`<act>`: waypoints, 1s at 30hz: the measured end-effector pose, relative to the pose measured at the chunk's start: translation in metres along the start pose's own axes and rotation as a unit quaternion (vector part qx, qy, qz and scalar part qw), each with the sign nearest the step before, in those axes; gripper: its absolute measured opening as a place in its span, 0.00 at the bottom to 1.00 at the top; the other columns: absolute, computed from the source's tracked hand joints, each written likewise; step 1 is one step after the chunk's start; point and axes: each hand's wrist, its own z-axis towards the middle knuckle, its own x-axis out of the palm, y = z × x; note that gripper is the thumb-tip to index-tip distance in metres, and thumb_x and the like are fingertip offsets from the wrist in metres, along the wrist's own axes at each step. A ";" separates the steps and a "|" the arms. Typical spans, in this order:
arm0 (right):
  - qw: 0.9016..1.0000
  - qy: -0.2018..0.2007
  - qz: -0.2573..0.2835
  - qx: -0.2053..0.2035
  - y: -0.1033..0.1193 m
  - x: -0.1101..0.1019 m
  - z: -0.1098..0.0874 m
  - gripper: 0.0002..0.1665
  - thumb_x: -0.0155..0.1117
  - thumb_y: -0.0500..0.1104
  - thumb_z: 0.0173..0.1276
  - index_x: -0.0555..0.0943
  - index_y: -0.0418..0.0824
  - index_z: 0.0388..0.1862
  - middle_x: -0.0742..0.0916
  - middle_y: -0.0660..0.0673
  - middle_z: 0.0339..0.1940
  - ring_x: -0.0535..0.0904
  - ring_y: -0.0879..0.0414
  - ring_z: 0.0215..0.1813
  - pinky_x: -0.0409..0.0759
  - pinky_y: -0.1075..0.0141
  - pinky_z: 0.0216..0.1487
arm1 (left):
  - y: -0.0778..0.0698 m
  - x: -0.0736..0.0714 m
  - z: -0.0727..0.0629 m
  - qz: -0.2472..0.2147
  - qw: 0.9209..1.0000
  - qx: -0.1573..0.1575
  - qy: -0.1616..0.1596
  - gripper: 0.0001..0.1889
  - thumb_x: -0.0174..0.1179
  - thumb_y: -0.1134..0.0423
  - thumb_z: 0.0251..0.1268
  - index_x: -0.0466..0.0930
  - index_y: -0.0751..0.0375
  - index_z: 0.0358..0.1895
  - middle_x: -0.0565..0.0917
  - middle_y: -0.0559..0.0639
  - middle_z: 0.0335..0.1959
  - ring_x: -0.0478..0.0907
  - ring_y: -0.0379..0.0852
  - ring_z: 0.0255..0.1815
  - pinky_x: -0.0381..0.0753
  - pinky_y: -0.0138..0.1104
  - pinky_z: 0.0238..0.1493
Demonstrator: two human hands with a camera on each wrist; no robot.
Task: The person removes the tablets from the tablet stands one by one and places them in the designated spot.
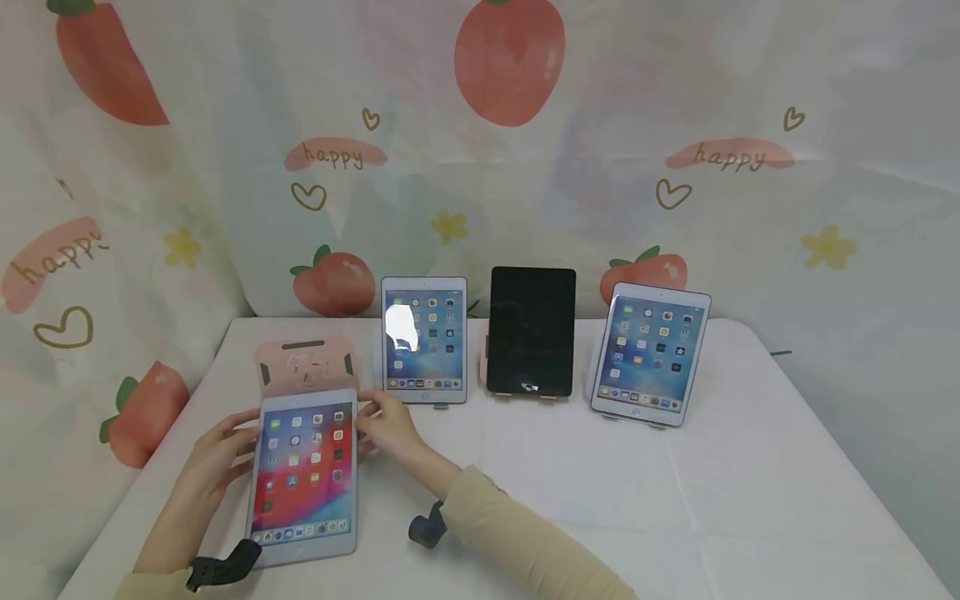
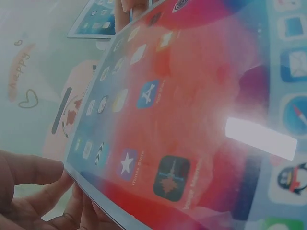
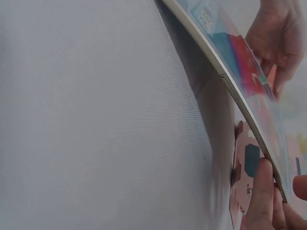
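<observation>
A white tablet (image 1: 303, 546) with a lit home screen over a red and blue background is held upright-lengthwise at the left of the table. My left hand (image 1: 210, 462) grips its left edge near the top; in the left wrist view the thumb (image 2: 36, 171) lies at the tablet's edge, with fingers beneath. On the opposite edge, my right hand (image 1: 392, 427) pinches the upper part, fingers (image 3: 261, 191) underneath in the right wrist view. Directly behind the tablet's top edge is a pink tablet stand (image 1: 303, 368), its lower part hidden. The tablet's top end is lifted off the cloth.
To the right, a row of propped tablets stands: a white one (image 1: 425, 337), a black one with a dark screen (image 1: 531, 332) and another white one, tilted (image 1: 651, 354). A white cloth covers the table (image 1: 600, 500). A fruit-printed curtain (image 1: 420, 192) hangs behind.
</observation>
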 end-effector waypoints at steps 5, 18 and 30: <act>1.000 0.003 -0.002 0.015 -0.002 0.001 0.000 0.25 0.58 0.33 0.65 0.72 0.32 0.63 0.79 0.44 0.36 0.83 0.51 0.32 0.87 0.61 0.34 | 0.003 0.002 0.001 0.007 1.000 -0.008 -0.008 0.29 0.47 0.53 0.72 0.58 0.62 0.72 0.74 0.57 0.54 0.71 0.49 0.51 0.76 0.46 0.58; 0.998 0.007 -0.033 0.056 -0.008 0.003 0.001 0.27 0.61 0.32 0.61 0.74 0.34 0.62 0.80 0.46 0.34 0.80 0.59 0.30 0.83 0.71 0.29 | 0.007 -0.001 0.002 0.038 0.999 -0.018 0.032 0.28 0.45 0.56 0.73 0.57 0.66 0.71 0.81 0.50 0.46 0.74 0.41 0.43 0.74 0.31 0.44; 0.996 0.053 -0.044 0.063 -0.007 0.002 -0.003 0.31 0.61 0.35 0.63 0.70 0.32 0.66 0.80 0.46 0.32 0.82 0.57 0.30 0.84 0.70 0.32 | 0.011 -0.004 0.004 0.049 0.998 -0.030 0.036 0.27 0.44 0.58 0.73 0.59 0.71 0.70 0.82 0.55 0.47 0.75 0.40 0.38 0.77 0.26 0.37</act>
